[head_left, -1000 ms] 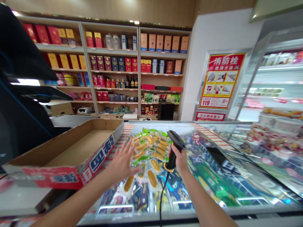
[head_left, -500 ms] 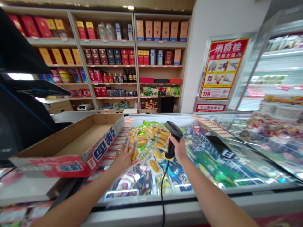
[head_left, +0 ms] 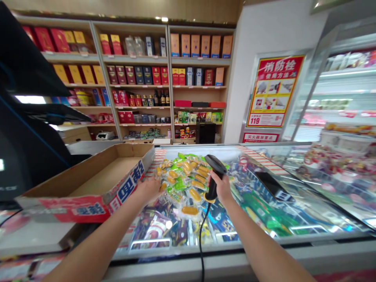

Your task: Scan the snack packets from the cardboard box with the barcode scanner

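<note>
My right hand (head_left: 221, 186) grips a black barcode scanner (head_left: 215, 166) upright by its handle, its cable hanging down toward me. Under and beside it, a loose pile of small snack packets (head_left: 194, 194), clear and green wrappers around yellow oblong pieces, lies on the freezer's glass top (head_left: 188, 235). At the pile's left edge is my left hand (head_left: 149, 188), touching packets there. Its fingers are bent and blurred, so whether they hold a packet is unclear. One packet (head_left: 189, 211) lies nearer to me than the others.
An open cardboard tray (head_left: 88, 211) stands left of the pile, beside a dark monitor (head_left: 26, 117). To the right a black phone (head_left: 272, 185) lies on the glass. Shelves (head_left: 138, 86) of boxes and bottles line the back wall; a glass-front cooler (head_left: 346, 94) stands at right.
My left hand has drawn back left and slightly up from the pile, its fingers no longer spread. Packets at the pile's left and front have shifted. The scanner stays in my right hand.
</note>
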Demonstrator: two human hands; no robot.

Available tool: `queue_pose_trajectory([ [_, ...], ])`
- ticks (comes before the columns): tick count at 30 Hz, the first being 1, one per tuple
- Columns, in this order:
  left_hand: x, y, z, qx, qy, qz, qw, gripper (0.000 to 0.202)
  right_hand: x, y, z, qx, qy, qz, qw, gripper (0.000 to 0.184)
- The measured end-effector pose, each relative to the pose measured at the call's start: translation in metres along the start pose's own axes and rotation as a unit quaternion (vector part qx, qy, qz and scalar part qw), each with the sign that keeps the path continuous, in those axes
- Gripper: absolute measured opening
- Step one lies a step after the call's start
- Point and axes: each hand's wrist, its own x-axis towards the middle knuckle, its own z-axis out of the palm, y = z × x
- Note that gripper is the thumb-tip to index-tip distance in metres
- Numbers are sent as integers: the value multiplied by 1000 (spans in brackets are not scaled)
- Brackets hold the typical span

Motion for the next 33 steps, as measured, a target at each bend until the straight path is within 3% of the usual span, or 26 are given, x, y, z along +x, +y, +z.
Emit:
queue_pose_trajectory([
  [4, 11, 30, -29, -61, 89, 78, 991, 28, 0, 0, 1, -3, -1, -4, 1000, 32],
  [6, 17, 43, -23, -99, 121, 116, 981, 28, -1, 0, 0, -3, 3, -3, 1000, 32],
  [8, 23, 47, -6, -122, 134, 119, 976, 39, -1, 0, -1, -1, 8, 3, 1000, 32],
  [10, 27, 41, 13, -135, 130, 89, 978, 51, -2, 0, -1, 3, 13, 6, 1000, 32],
  [13, 31, 24, 31, -135, 89, 76, 984, 49, -2, -5, 4, 11, 9, 14, 1000, 32],
  [16, 32, 13, 32, -122, 71, 95, 985, 43, 0, -19, 21, 12, -30, 38, 999, 34],
  [20, 34, 13, 28, -136, 100, 103, 980, 28, 1, -34, 53, 5, -105, 46, 993, 30],
  [23, 38, 15, 33, -178, 105, 113, 972, 27, 1, -27, 66, 3, -134, 41, 990, 29],
  [26, 42, 12, 38, -249, 141, 116, 951, 27, -1, -12, 61, 0, -143, 57, 988, 30],
  [28, 44, 11, 39, -331, 202, 84, 918, 20, 0, -5, 53, -20, -165, 78, 983, 29],
  [30, 44, 12, 37, -457, 249, 28, 853, 12, 1, -2, 45, -33, -191, 104, 975, 29],
  [31, 43, 14, 35, -537, 250, 4, 806, 11, 2, -2, 42, -29, -194, 112, 974, 29],
  [33, 40, 19, 31, -700, 198, -18, 686, 21, 3, -4, 39, -12, -193, 121, 974, 30],
])
